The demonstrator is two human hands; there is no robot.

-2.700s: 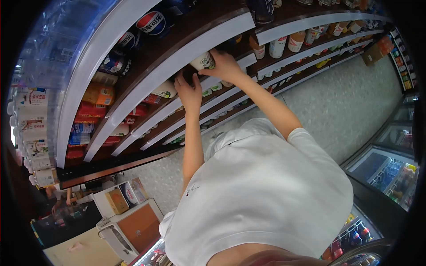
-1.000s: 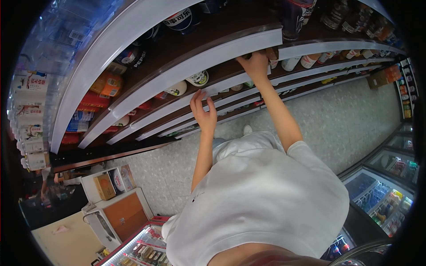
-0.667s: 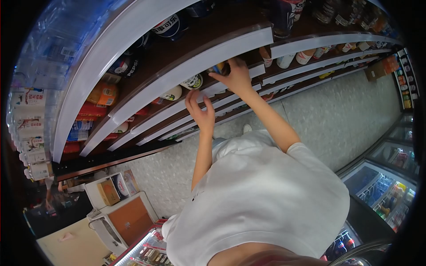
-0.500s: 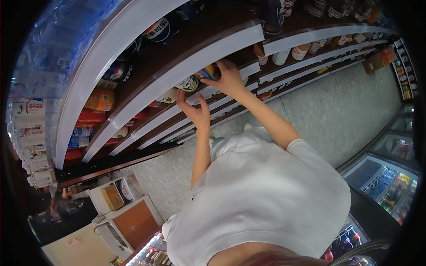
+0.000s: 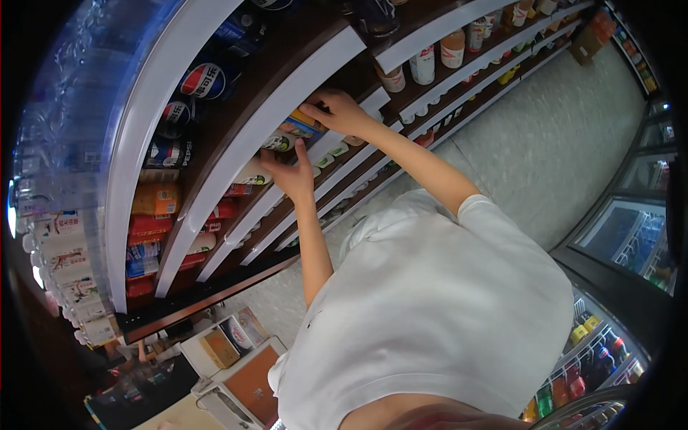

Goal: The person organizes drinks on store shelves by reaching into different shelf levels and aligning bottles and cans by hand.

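Note:
My left hand (image 5: 290,174) is at the shelf opening, its thumb and fingers on either side of a white bottle with a green-and-black label (image 5: 278,142). Just beyond it, my right hand (image 5: 337,113) reaches in under the upper shelf edge. Its thumb and fingers are closed around a yellow-and-blue-labelled bottle (image 5: 301,125), with the fingertips partly hidden. The two bottles stand side by side. Another pale bottle (image 5: 252,172) stands to the left of my left hand.
A white shelf edge (image 5: 287,97) runs close above both hands. Pepsi bottles (image 5: 168,153) stand on the shelf above. Plastic-wrapped water bottles (image 5: 64,244) are stacked at left. Drink bottles (image 5: 451,49) line the shelves farther along. A glass-fronted fridge (image 5: 620,240) stands across the aisle.
The view has shifted, so the shelves and both hands sit farther left. The yellow-and-blue bottle shows more between my hands, and my left fingers sit closer about the white bottle.

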